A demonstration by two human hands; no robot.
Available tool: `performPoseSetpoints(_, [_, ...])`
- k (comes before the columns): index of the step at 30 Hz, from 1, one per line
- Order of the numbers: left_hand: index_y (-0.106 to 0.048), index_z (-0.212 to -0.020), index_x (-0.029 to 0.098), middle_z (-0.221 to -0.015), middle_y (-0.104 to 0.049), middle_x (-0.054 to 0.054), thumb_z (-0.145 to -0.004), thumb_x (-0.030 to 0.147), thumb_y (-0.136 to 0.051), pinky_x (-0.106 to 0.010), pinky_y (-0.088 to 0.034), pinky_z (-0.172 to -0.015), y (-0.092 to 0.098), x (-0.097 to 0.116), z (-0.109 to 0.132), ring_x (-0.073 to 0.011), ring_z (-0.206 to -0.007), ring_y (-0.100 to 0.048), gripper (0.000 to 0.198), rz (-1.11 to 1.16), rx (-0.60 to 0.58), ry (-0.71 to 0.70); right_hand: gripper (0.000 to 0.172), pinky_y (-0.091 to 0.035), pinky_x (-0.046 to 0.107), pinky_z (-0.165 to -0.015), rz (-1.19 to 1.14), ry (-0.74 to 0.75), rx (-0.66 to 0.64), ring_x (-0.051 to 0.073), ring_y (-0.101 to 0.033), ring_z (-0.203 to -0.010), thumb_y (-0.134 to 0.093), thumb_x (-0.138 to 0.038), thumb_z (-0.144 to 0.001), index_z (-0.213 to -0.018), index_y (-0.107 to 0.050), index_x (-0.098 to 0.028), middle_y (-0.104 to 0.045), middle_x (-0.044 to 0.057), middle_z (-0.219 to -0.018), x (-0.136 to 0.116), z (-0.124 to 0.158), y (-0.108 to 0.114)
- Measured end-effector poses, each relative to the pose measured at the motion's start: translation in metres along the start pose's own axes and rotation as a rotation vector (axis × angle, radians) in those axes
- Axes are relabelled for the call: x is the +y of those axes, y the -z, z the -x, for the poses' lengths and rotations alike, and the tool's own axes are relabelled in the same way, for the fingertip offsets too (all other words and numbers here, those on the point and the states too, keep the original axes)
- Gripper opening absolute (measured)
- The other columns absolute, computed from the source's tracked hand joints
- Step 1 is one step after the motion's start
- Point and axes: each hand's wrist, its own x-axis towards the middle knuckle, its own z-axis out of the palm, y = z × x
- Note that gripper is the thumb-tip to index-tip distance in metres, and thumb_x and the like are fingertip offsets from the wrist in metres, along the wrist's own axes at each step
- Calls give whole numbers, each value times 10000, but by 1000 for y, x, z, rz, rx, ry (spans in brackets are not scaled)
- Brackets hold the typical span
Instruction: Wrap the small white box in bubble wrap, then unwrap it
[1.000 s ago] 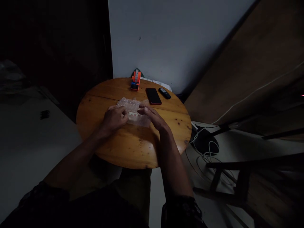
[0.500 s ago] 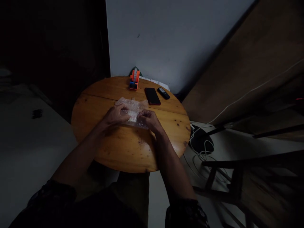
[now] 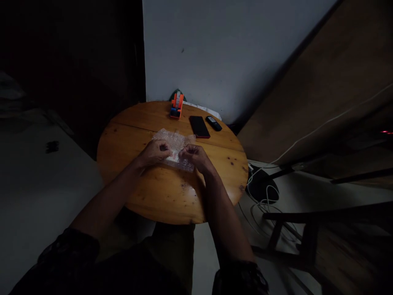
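A sheet of clear bubble wrap (image 3: 175, 141) lies on a round wooden table (image 3: 159, 192). A small white item with a red mark (image 3: 175, 156) sits on it between my hands. My left hand (image 3: 155, 151) curls over the wrap's left side, fingers closed on the wrap. From the right, my right hand (image 3: 195, 156) pinches the wrap's near edge and folds it over the item. Both hands touch the wrap and almost meet.
An orange tape dispenser (image 3: 177, 105) stands at the table's far edge. A black phone with a red rim (image 3: 199, 126) and a small dark remote (image 3: 213, 123) lie beside it. White cables (image 3: 264, 196) and a dark wooden frame (image 3: 307, 229) lie on the floor to the right.
My right hand went from lying flat beside the item to a closed pinch on the wrap. Both hands drew together over the item.
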Motion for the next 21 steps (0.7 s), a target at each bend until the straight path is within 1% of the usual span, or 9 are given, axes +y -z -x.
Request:
performPoseSetpoints(3, [-588, -657, 167, -603, -513, 33, -635, 378, -654, -224, -324, -524, 1, 1, 3, -109, -577, -439, 222, 23, -22, 19, 194, -346, 212, -515, 12, 10, -34, 95, -489, -538, -716, -342, -586, -624, -640, -168, -649, 8, -613, 0, 0, 0])
performPoseSetpoints(6, [-587, -656, 164, -623, -531, 25, -631, 369, -651, -222, -324, -516, 2, 4, 4, -105, -573, -444, 216, 27, -27, 30, 170, -341, 209, -509, 3, 2, -32, 89, -482, -520, -703, -319, -576, -606, -628, -170, -634, -4, -584, 2, -2, 0])
performPoseSetpoints(9, [-569, -646, 170, -599, -521, 28, -631, 369, -646, -225, -325, -508, 3, 5, 5, -103, -552, -441, 214, 50, -51, 46, 161, -347, 214, -512, -14, -21, -28, 90, -490, -515, -699, -306, -573, -593, -612, -171, -621, -11, -567, 4, -3, 0])
performPoseSetpoints(12, [-560, -659, 175, -583, -509, 35, -629, 361, -644, -228, -317, -505, 2, 6, 4, -99, -536, -427, 206, 65, -72, 63, 169, -359, 224, -528, -16, -24, -41, 93, -492, -527, -698, -309, -574, -608, -605, -171, -620, -8, -585, 6, -3, -1])
performPoseSetpoints(16, [-567, -707, 180, -643, -523, 36, -601, 342, -661, -233, -344, -545, 2, 5, 2, -109, -592, -456, 215, 61, -38, 57, 198, -377, 238, -549, 1, 10, -49, 98, -484, -545, -700, -337, -610, -668, -599, -178, -596, -17, -616, 10, -4, 1])
performPoseSetpoints(18, [-590, -749, 180, -660, -525, 38, -596, 342, -673, -238, -358, -565, 3, 5, 2, -117, -616, -469, 238, 55, -36, 52, 203, -399, 253, -565, 53, 51, 11, 112, -494, -561, -695, -348, -638, -716, -598, -188, -583, -24, -629, 10, -5, 2])
performPoseSetpoints(19, [-600, -769, 180, -662, -527, 39, -601, 344, -674, -241, -364, -572, 3, 5, 2, -120, -621, -475, 247, 57, -42, 54, 194, -422, 267, -591, 108, 99, 63, 127, -519, -593, -690, -343, -656, -743, -605, -192, -595, -18, -657, 9, -5, 2])
performPoseSetpoints(21, [-606, -790, 179, -665, -543, 38, -616, 347, -671, -250, -388, -594, 2, 4, 1, -128, -632, -499, 251, 70, -58, 59, 153, -472, 315, -704, 256, 266, 156, 173, -597, -734, -670, -319, -710, -799, -637, -199, -657, 21, -785, 3, -2, 1])
